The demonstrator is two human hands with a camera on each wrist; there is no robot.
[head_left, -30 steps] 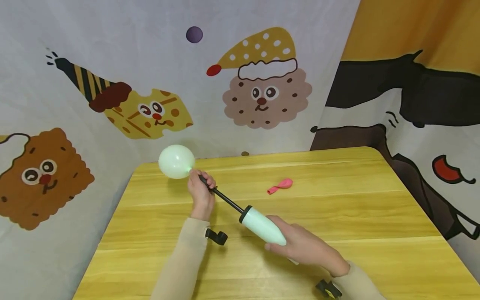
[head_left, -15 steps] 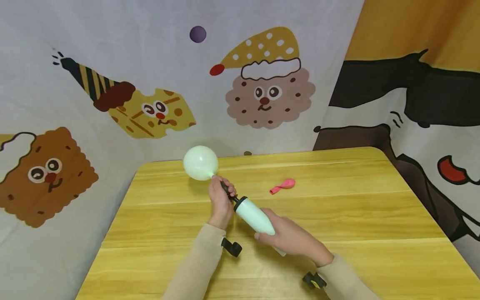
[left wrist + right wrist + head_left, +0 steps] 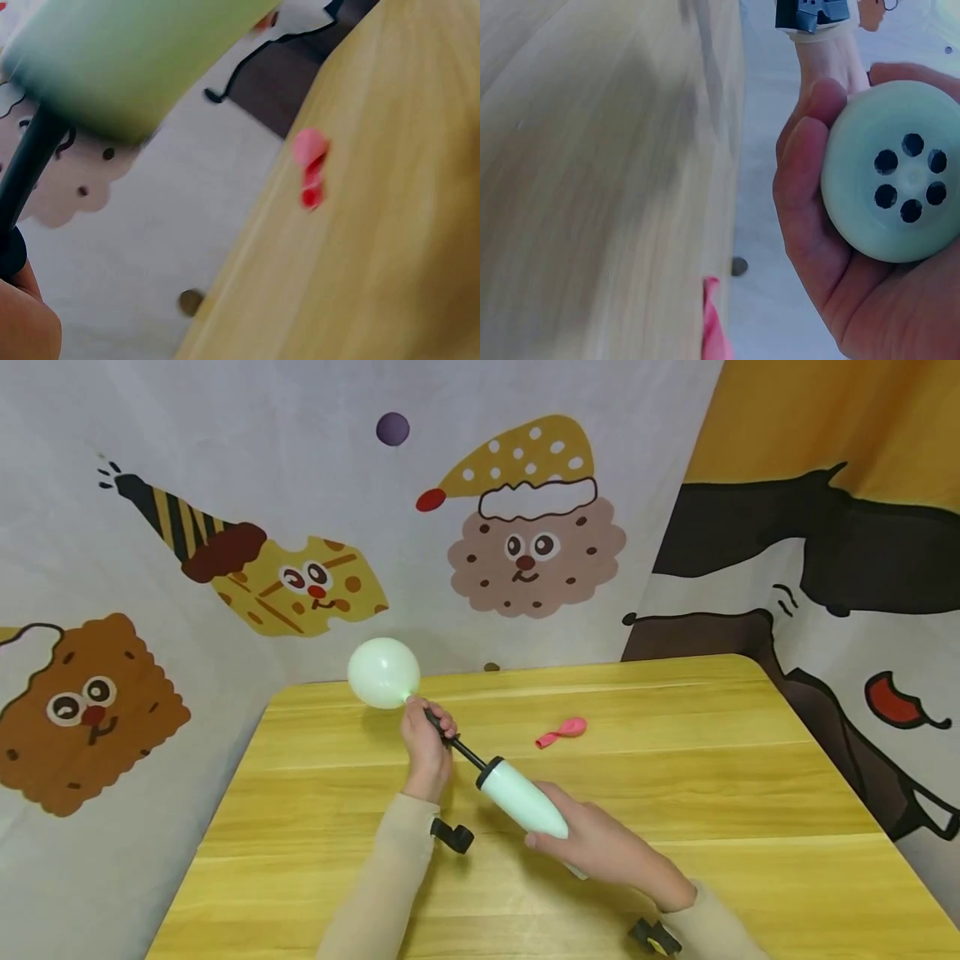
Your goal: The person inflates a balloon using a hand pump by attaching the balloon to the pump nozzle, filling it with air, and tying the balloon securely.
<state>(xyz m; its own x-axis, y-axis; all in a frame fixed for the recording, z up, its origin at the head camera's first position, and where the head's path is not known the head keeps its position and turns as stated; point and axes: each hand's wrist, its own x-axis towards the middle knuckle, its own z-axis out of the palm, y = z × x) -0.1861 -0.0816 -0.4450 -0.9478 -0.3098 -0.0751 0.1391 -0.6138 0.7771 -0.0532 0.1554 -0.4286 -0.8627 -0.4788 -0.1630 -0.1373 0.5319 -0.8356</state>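
Observation:
A pale green balloon (image 3: 383,672), round and partly inflated, sits on the nozzle end of a mint-green hand balloon pump (image 3: 521,797). My left hand (image 3: 426,747) grips the pump's black front end, with the thumb up at the balloon's neck. The pump's body is held by my right hand (image 3: 607,843), fingers wrapped round its rear part. Between the hands a length of black rod (image 3: 471,754) shows. In the right wrist view the pump's holed end cap (image 3: 913,176) faces the camera. The pump is tilted and held above the table.
A limp pink balloon (image 3: 561,732) lies on the yellow wood-grain table (image 3: 712,760), beyond the pump. Behind the table's far edge hangs a white cloth (image 3: 315,460) printed with cartoon snacks. Black wrist mounts (image 3: 453,837) sit at both sleeves.
The pump body first slid forward over the rod, almost up to my left hand, then back, so the rod shows again. Both hands shifted right, then part way back left.

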